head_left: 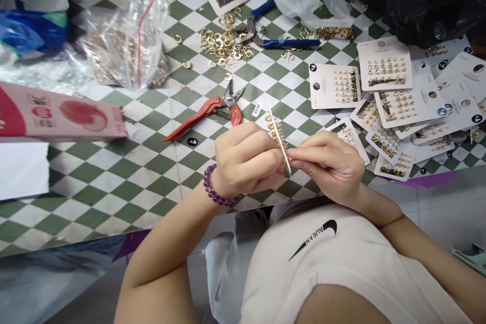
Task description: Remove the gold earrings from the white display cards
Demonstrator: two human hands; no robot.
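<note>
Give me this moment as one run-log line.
left hand: gripping earring card, edge-on to camera | right hand: fingers at card's post side | nearby: red-handled cutters, loose gold hoops, overlapping carded earrings

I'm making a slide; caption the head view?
Left hand holds an earring card; right hand pinches at its back above a checkered tabletop.

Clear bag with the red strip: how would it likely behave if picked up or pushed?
The clear bag would likely sag and reshape, since its film looks thin and crumpled. It may be fairly heavy for its size, as many small gold-coloured pieces show through. Rolling seems unlikely: it lies slumped on the checked surface.
</note>
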